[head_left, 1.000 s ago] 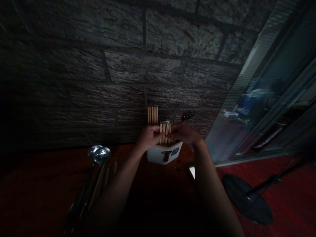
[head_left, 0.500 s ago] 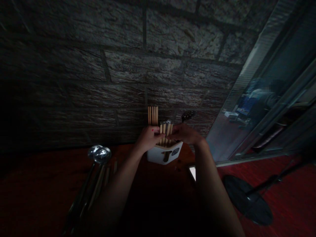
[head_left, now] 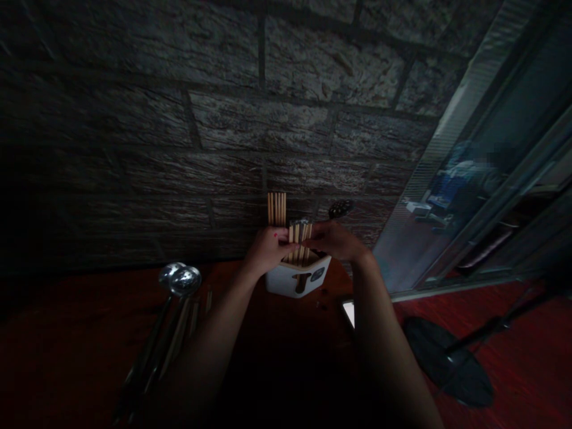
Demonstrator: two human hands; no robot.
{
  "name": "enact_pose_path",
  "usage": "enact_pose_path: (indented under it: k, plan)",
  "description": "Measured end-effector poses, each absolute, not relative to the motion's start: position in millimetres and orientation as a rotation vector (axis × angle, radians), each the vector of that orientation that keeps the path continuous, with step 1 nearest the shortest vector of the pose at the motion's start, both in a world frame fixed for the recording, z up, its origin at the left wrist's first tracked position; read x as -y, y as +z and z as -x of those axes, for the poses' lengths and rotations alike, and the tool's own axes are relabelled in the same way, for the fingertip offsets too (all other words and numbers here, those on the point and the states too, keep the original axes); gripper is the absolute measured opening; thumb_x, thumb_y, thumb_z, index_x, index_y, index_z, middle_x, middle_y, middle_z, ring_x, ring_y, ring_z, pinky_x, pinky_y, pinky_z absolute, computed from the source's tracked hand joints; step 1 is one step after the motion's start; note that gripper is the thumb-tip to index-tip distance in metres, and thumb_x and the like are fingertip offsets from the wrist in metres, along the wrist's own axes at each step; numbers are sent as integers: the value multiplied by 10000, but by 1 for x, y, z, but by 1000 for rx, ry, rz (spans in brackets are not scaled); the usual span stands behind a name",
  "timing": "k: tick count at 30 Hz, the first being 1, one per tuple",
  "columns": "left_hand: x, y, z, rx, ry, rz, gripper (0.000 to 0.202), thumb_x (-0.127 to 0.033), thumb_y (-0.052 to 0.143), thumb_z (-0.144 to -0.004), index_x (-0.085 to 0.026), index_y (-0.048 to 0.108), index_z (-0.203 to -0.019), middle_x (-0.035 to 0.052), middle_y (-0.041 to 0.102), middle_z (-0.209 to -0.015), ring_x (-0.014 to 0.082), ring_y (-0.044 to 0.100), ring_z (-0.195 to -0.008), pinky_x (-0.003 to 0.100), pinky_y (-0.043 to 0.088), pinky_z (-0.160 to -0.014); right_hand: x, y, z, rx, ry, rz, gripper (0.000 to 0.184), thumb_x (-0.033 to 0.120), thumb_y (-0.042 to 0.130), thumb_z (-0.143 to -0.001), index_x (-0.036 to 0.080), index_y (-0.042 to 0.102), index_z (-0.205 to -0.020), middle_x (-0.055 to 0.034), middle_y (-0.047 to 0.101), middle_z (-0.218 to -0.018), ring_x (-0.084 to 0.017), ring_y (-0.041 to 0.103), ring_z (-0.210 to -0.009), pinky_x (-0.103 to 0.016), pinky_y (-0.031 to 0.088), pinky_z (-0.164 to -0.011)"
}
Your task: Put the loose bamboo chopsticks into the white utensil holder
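The left forearm (head_left: 218, 322) and right forearm (head_left: 379, 316), both bare, reach forward and slant inward. The left wrist (head_left: 254, 271) is only slightly bent; the right wrist (head_left: 364, 259) turns sharply inward. The left hand (head_left: 269, 247), with a small red mark near the thumb, and the right hand (head_left: 334, 240) face each other, thumbs and fingers drawn into a pinch, fingertips close together.

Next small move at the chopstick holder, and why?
Probably nudge the front chopsticks closer together: their tops stand with gaps between them above the holder, and the left hand and right hand have fingers at them from either side.
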State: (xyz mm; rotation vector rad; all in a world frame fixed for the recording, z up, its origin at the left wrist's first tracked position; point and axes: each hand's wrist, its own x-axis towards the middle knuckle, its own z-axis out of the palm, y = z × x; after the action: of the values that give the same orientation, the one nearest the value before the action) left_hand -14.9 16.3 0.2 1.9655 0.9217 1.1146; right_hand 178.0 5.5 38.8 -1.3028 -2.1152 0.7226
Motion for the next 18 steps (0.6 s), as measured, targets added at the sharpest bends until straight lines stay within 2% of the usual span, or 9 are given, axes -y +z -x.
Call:
enact_pose_path:
  k: [7, 14, 18]
  plan:
    - [-16, -1, 15, -955, 1088, -1944, 224, -124, 707, -737, -118, 718, -960, 107, 761, -950, 210, 717, -863, 348, 550, -809, -10, 34, -178, 2161, 671, 1261, 207, 324, 631, -757, 147, 696, -846, -21, 659, -741, -125, 551, -664, -238, 398, -604]
    - [-21, -7, 17, -919, 1087, -1944, 243, -148, 721, -733, -125, 714, -975, 103, 761, -936, 208, 717, -866, 359, 556, -809, -9, 36, -179, 2122, 850, 1238, 176, 304, 661, -718, 136, 678, -769, 5, 592, -644, -95, 470, -581, -230, 360, -550]
    - [-18, -3, 16, -928, 1076, -1915, 241, -103, 703, -732, -127, 712, -971, 97, 761, -950, 201, 716, -875, 357, 553, -822, -6, 40, -179, 2095, 892, 1274, 166, 290, 671, -698, 134, 681, -754, 15, 557, -602, -90, 452, -558, -229, 347, -529]
